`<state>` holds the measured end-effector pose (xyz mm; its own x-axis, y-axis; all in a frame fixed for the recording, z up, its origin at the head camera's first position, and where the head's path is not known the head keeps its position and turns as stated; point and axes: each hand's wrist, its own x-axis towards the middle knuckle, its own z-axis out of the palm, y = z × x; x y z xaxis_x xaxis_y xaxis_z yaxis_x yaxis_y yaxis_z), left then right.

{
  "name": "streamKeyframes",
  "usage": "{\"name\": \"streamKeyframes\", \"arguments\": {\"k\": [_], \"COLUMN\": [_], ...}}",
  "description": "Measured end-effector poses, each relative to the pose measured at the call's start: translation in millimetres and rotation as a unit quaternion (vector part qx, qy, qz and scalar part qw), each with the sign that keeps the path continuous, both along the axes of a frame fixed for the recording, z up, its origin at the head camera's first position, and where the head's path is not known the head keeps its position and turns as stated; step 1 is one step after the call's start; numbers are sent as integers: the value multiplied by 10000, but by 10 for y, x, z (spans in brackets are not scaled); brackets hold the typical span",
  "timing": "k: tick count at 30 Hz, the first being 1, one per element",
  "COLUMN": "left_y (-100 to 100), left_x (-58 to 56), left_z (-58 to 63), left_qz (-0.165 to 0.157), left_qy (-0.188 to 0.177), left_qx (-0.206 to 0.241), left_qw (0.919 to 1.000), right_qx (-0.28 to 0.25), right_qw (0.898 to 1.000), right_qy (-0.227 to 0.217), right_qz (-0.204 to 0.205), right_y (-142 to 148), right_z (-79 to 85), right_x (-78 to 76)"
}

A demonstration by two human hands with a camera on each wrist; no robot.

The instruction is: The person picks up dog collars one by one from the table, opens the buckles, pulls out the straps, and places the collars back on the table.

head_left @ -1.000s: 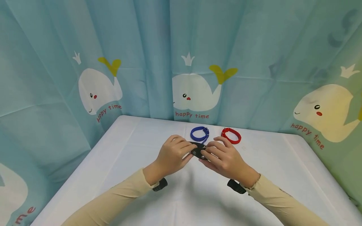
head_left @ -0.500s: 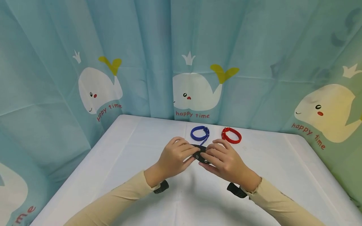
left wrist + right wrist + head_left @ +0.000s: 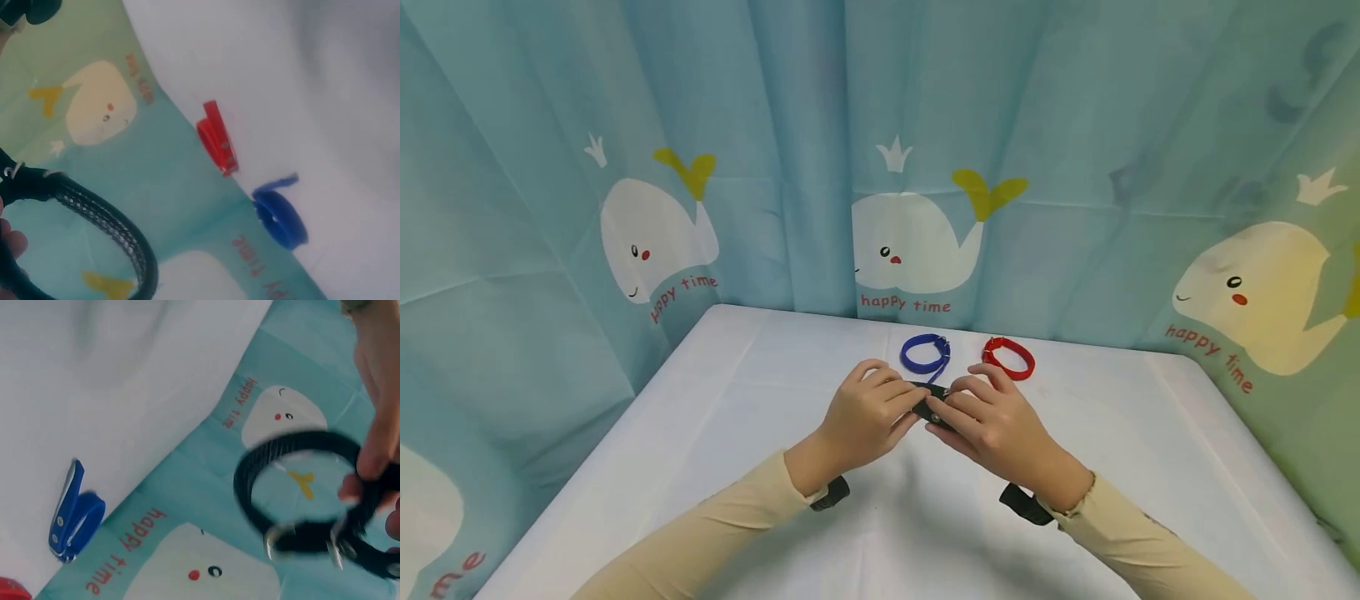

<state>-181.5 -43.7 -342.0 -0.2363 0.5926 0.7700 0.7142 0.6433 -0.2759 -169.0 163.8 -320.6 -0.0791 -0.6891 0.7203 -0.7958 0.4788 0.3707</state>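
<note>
Head, left-wrist and right-wrist views. We see both hands meeting above the middle of the white-covered bench (image 3: 715, 433), with a black woven collar strap looped into a ring (image 3: 931, 401) held between them, clear of the bench surface. The left hand (image 3: 863, 414) has its fingers curled over the strap's left part; the right hand (image 3: 992, 423) pinches the strap's right part, where a small metal stud shows. In the right-wrist view the black loop (image 3: 300, 487) appears as a ring with metal buckle parts at its lower edge, though blurred; in the left-wrist view its mesh-textured band (image 3: 106, 228) curves past the fingertips.

Beyond the hands, near the far edge of the bench, lie a blue looped collar strap (image 3: 926, 354) and, just to its right and apart from it, a red looped collar strap (image 3: 1009, 358). Behind the bench hangs a teal curtain printed with white whales (image 3: 917, 242); under each whale we read the red words "happy time". Both forearms wear beige sleeves (image 3: 700, 533).
</note>
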Motion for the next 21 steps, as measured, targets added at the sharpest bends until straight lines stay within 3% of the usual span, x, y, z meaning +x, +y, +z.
{"name": "streamKeyframes", "arguments": {"k": [5,10,15,18,21], "left_y": [-59,-55,-105,-162,-176], "left_x": [-2,-34,-63,-85,-90], "left_z": [4,4,-5,-27,-41], "left_qz": [139,58,204,202,-138], "left_qy": [-57,-56,-96,-140,-104], "left_qx": [139,140,104,125,171], "left_qw": [9998,9999,9997,9996,9997], "right_qx": [-77,98,-114,-118,205], "right_qw": [9999,10000,9989,9976,9967], "right_qy": [-74,11,246,28,-481], "right_qz": [29,-12,371,680,615], "right_y": [32,-22,-17,32,71], "right_z": [6,9,29,39,39], "right_x": [-24,-26,-17,6,26]}}
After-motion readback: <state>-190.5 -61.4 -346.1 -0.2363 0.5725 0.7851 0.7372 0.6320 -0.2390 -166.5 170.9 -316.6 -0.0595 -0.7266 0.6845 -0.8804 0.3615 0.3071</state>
